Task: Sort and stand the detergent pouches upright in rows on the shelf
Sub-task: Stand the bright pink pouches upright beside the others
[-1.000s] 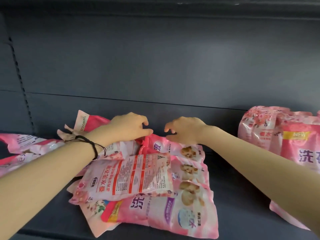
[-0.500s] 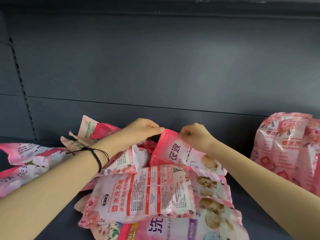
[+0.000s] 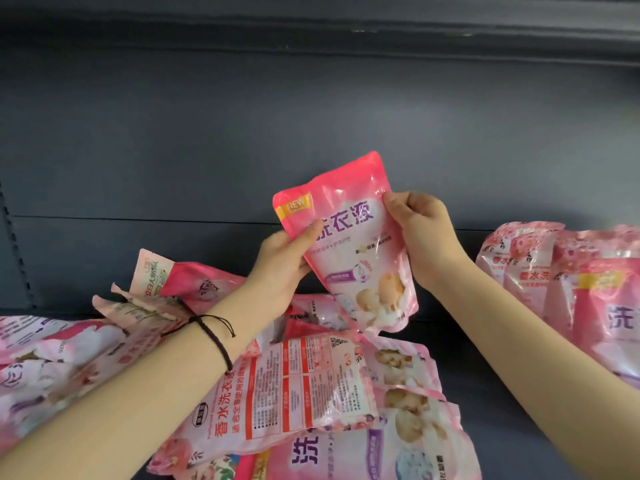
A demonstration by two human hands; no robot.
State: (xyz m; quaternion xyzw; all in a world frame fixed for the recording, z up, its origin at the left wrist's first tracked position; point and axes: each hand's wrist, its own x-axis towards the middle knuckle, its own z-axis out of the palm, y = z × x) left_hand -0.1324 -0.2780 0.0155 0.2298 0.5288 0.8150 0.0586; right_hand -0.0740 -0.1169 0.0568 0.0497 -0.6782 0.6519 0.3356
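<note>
Head view: both arms reach in over the dark shelf, and one pink detergent pouch hangs in the air between the hands.
Held pouch: half a second ago only its top corner was being tugged out of the heap; now it is lifted clear, upright with a slight tilt, printed front facing me, in front of the grey back panel.
Left hand: grips the pouch's left edge, thumb on the front and fingers behind; earlier it was pinching low down by the heap.
Right hand: fingers curl round the pouch's right edge near the top, higher than before.
Heap: overlapping pouches lie flat near the centre, the top one back side up, just below the held pouch.
Left pouches: lying flat at the left edge.
Right group: pouches standing close together at the right.
Wrist cord: black, on the left wrist.
</note>
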